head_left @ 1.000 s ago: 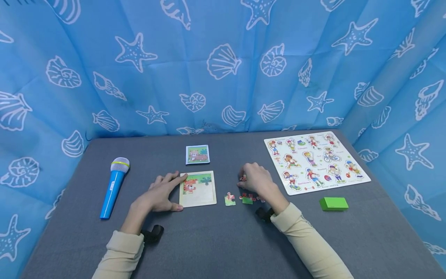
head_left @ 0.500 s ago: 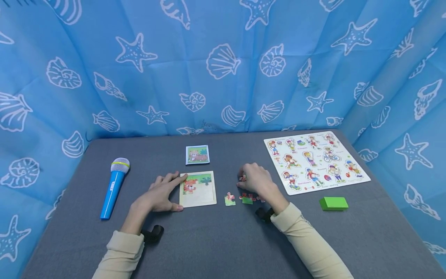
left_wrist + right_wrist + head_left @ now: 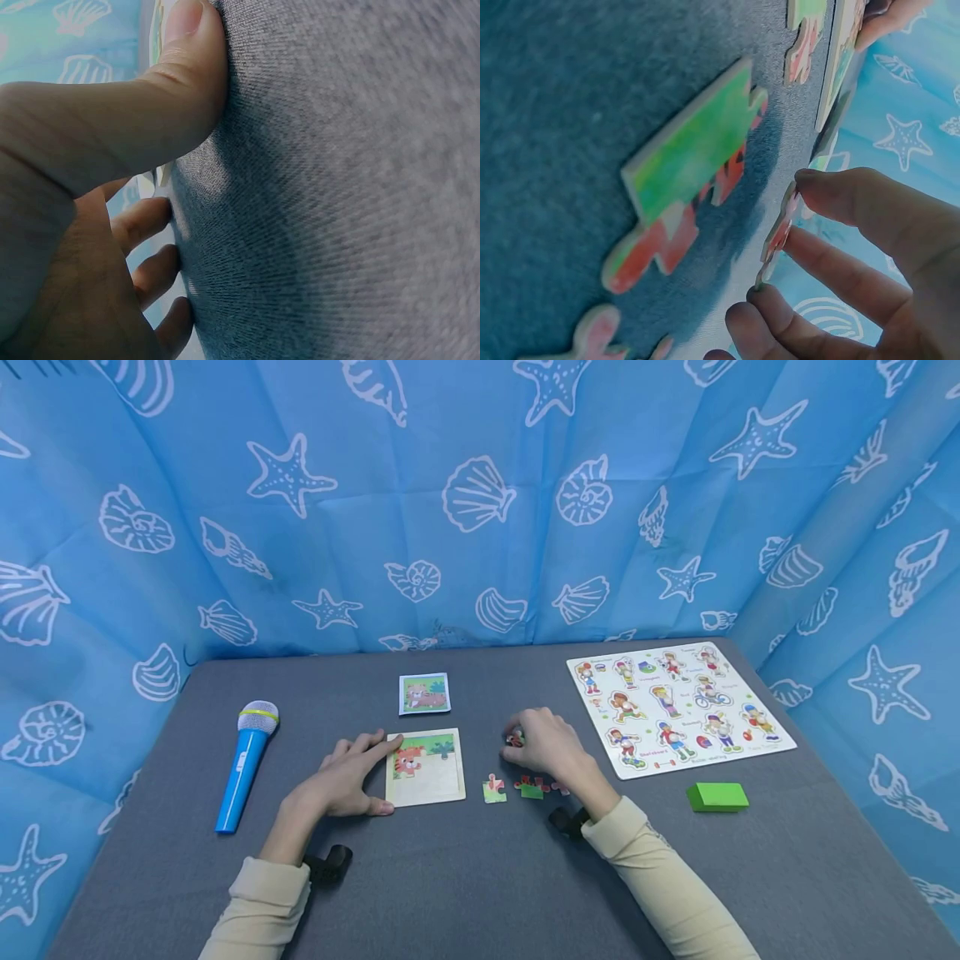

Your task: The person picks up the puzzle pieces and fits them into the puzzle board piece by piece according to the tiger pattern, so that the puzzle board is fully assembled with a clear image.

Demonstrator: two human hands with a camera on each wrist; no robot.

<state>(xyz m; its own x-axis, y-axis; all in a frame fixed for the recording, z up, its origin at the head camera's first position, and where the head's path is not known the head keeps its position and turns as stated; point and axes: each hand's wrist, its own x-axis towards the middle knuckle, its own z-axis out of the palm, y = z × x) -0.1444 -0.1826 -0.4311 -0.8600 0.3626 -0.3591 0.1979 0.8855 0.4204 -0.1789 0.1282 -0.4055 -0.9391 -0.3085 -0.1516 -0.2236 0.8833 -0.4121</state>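
Note:
A small square wooden jigsaw tray (image 3: 424,786) lies left of centre, with a tiger face and some green scenery filling its upper part. My left hand (image 3: 330,785) rests at the tray's left side, index finger by the top corner and thumb (image 3: 191,67) against the lower one. Between thumb and fingertips, my right hand (image 3: 551,745) pinches a jigsaw piece (image 3: 780,225) tilted on edge above the table. Loose pieces lie between the hands: one green and pink (image 3: 494,790), one green and red (image 3: 532,788), and another (image 3: 561,787) partly behind the right wrist.
Behind the tray is a small picture card (image 3: 424,693) with an animal on it. A blue toy microphone (image 3: 243,768) lies at the left. A large figure puzzle board (image 3: 678,706) and a green block (image 3: 717,797) are at the right. A blue curtain (image 3: 480,560) hangs behind the table.
My right hand has shifted slightly left and turned the pinched piece, so more of it shows. The left hand and the tray stay in place.

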